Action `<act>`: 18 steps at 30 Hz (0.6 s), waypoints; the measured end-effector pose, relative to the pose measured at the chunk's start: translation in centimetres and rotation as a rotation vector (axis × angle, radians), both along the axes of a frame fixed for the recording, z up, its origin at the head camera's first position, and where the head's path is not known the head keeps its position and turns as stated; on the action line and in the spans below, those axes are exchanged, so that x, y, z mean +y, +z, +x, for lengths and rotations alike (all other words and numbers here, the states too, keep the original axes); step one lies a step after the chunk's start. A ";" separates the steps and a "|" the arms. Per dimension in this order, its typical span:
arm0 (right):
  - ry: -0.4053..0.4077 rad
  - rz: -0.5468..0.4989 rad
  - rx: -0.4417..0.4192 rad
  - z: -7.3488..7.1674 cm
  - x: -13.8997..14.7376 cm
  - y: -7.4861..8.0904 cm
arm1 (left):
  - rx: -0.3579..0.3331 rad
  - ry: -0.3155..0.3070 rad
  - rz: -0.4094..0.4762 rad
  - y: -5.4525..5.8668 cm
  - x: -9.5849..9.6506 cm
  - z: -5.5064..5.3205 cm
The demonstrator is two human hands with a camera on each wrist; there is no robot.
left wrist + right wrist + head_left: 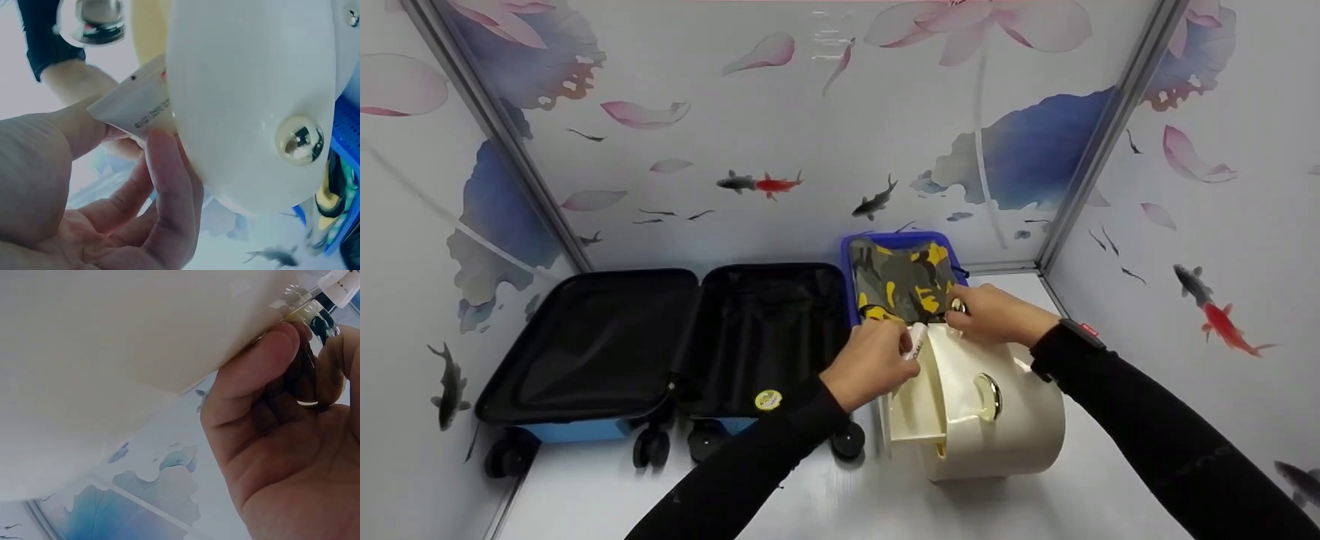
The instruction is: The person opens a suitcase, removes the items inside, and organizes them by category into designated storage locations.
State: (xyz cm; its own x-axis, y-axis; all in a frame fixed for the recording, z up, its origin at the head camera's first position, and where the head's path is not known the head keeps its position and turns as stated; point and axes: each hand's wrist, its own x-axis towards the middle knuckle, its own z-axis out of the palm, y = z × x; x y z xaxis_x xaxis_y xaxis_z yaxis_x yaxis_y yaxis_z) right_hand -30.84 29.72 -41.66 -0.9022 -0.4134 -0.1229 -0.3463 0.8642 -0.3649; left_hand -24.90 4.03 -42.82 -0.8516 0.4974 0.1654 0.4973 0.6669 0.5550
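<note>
- Your left hand (874, 361) pinches a white tube (916, 342) between thumb and fingers, at the far end of an open compartment (913, 414) on the left side of the cream box (1027, 409).
- Your right hand (990, 313) grasps a gold knob (958, 305) at the far end of that box, fingers curled round it.
- The cream box stands at the right of the scene, its curved body to the right of the opening; a second gold handle (994, 397) sits on it, nearer to you.
- Just beyond the box, the blue basket (847, 279) holds a camouflage cloth (911, 277) in grey, yellow and black.
- To your left lies an open suitcase, its left half (600, 349) and right half (769, 322) both showing black lining; the right half has a round yellow sticker (768, 400) near its near edge.
- Your left hand hides part of the compartment, so you cannot tell what lies deeper inside.
- In the left wrist view, the box's white panel covers one end of the tube, and its print is too small to read.
- That same view cuts off the basket at the right; the dark, yellow and green pieces there are hard to make out.
</note>
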 end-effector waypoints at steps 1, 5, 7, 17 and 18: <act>-0.001 0.001 -0.001 0.0 0.0 0.0 | 0.063 -0.002 -0.025 -0.2 0.3 0.2; -0.003 0.001 0.004 0.0 -0.1 0.1 | 0.347 0.003 -0.159 -1.0 1.3 1.4; -0.001 0.004 0.010 0.0 -0.1 0.1 | 0.452 0.031 -0.227 -1.5 1.9 1.9; 0.022 -0.018 0.031 0.0 0.0 -0.3 | 0.651 0.112 -0.506 -4.0 4.2 4.5; 0.019 -0.018 0.029 0.0 0.0 -0.3 | 0.650 0.110 -0.528 -4.2 4.4 4.7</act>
State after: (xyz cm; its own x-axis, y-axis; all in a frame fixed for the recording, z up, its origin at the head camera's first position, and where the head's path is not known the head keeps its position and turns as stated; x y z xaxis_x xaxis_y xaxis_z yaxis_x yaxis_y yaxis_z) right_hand -30.82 29.76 -41.95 -0.8974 -0.4322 -0.0891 -0.3732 0.8510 -0.3694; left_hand -20.24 8.41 -46.98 -0.7154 0.5671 0.4081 0.5273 0.8214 -0.2171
